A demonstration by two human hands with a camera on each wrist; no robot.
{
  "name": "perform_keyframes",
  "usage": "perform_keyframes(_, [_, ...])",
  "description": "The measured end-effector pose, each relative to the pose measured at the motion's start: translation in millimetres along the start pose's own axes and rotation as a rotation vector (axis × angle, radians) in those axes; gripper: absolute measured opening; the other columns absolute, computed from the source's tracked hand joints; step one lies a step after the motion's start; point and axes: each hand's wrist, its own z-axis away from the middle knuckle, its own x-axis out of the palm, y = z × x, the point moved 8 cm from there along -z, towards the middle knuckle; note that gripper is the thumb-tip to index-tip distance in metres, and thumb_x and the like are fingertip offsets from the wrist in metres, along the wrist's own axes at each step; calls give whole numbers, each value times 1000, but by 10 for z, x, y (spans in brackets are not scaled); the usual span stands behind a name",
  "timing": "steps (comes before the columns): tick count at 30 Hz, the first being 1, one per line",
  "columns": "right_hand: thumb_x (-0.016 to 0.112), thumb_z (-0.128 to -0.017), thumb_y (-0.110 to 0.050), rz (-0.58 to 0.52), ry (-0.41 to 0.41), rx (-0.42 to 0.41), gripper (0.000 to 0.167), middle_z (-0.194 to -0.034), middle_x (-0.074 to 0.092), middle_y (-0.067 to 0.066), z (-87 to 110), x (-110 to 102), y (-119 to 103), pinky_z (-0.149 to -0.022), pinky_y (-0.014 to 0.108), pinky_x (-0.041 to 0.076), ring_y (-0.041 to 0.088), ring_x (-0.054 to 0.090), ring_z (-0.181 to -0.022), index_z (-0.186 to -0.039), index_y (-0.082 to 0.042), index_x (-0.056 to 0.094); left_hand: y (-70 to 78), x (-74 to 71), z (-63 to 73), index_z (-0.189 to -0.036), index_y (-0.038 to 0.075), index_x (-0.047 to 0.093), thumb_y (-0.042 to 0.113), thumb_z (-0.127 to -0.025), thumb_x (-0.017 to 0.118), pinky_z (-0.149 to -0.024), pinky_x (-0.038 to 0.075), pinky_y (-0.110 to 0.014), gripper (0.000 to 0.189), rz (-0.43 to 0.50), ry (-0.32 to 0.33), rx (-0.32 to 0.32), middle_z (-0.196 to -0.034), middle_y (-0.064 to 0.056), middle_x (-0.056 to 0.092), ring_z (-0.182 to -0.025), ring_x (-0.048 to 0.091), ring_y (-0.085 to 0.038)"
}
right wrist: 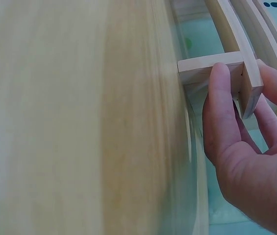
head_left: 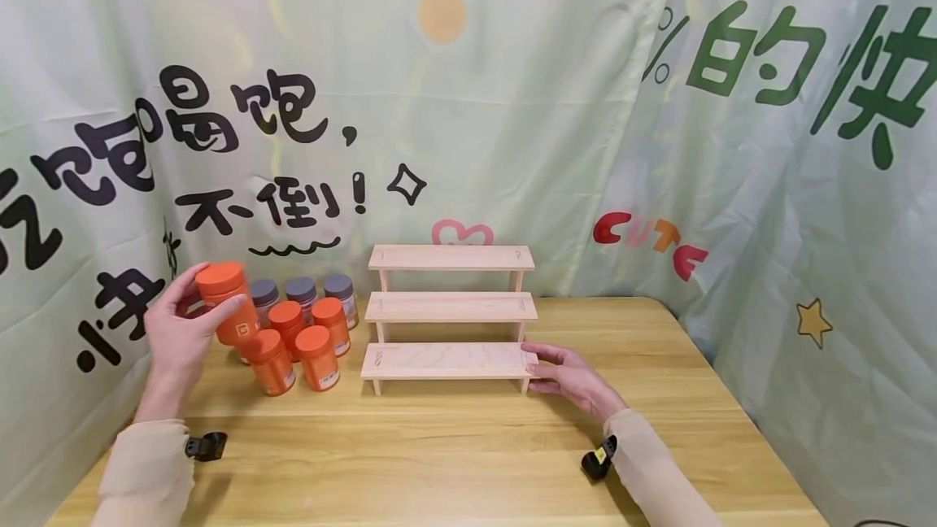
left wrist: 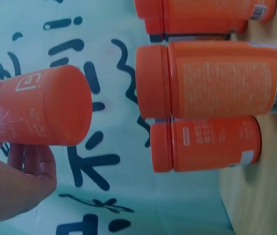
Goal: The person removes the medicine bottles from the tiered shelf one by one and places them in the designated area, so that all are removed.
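Observation:
My left hand (head_left: 177, 336) grips an orange jar (head_left: 231, 315) by its sides, holding it up over the left part of the table. In the left wrist view the same jar (left wrist: 45, 105) hangs clear of the jars on the table, its smooth orange end facing them. At the middle stands a three-tier wooden display shelf (head_left: 450, 360). Its lowest board's right end is pinched by my right hand (head_left: 574, 381); in the right wrist view, fingers (right wrist: 221, 103) lie against the board's end and leg.
Several orange jars (head_left: 318, 360) stand close together on the wooden table (head_left: 439, 454), left of the shelf. Behind them are three jars with purple-grey lids (head_left: 300, 289). A printed cloth (head_left: 512, 88) hangs round the back and sides.

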Motion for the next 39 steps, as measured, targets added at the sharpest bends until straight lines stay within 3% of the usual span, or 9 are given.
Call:
perform_keyframes(5, [64, -94, -8, 7, -10, -13, 57, -125, 59, 8, -9, 0, 13, -84, 32, 58, 17, 66, -98, -146, 1, 41, -79, -141, -41, -130, 17, 64, -5, -64, 88, -73, 47, -6, 73, 13, 50, -43, -104, 8, 61, -91, 58, -6])
perform_keyframes(9, [64, -94, -8, 8, -2, -8, 57, -127, 58, 9, -16, -3, 8, -83, 32, 58, 17, 66, -98, -146, 0, 42, -139, -222, -54, -132, 18, 61, -3, -66, 88, -73, 46, -5, 73, -32, 66, -57, -106, 9, 58, -92, 55, -6])
perform_keyframes(14, [65, -94, -8, 12, 7, -4, 56, -126, 59, 9, -13, -4, 1, -83, 32, 58, 16, 66, -98, -145, -1, 44, -231, -326, -71, -134, 21, 58, 2, -69, 88, -74, 44, -3, 74, -121, 82, -81, -106, 12, 55, -93, 53, -3])
perform_keyframes(20, [65, -94, -8, 21, 2, -5, 56, -126, 58, 8, 0, 11, -11, -84, 33, 58, 16, 66, -98, -145, -1, 43, -322, -446, -98, -138, 23, 53, 11, -75, 85, -74, 41, -2, 72, -315, 77, -74, -104, 18, 50, -93, 51, 1])
perform_keyframes(26, [65, -94, -8, 18, 0, -8, 57, -126, 58, 9, 10, 9, -22, -84, 32, 58, 16, 66, -97, -145, -1, 43, -461, -446, -83, -135, 21, 48, 18, -78, 84, -73, 41, -1, 68, -437, -44, -45, -103, 20, 47, -89, 49, 6])
perform_keyframes(29, [65, -94, -9, 20, -4, -10, 57, -129, 56, 10, 11, 11, -25, -83, 32, 58, 16, 66, -98, -146, 0, 43, -522, -408, -59, -137, 14, 44, 22, -80, 82, -70, 41, -3, 69, -524, -129, -23, -109, 11, 48, -89, 47, 4])
perform_keyframes(34, [65, -94, -8, 17, 3, -3, 57, -129, 56, 11, 9, 6, -7, -84, 32, 58, 17, 66, -98, -146, -1, 43, -603, -296, -31, -140, -1, 35, 23, -83, 80, -67, 41, -6, 76, -625, -291, 23, -130, -23, 47, -104, 52, -23])
perform_keyframes(37, [64, -94, -9, 23, 2, -7, 57, -131, 56, 13, 10, 2, -7, -84, 32, 58, 18, 66, -99, -146, 0, 42, -658, -258, -26, -140, -4, 34, 21, -83, 80, -67, 40, -6, 78, -638, -357, 26, -134, -31, 45, -110, 49, -40])
perform_keyframes(39, [65, -94, -10, 25, 3, -8, 57, -131, 55, 12, 8, -1, -9, -84, 32, 58, 18, 66, -98, -146, -1, 42, -695, -252, -28, -139, -5, 34, 20, -82, 81, -67, 41, -6, 78, -647, -379, 23, -133, -32, 45, -110, 49, -42])
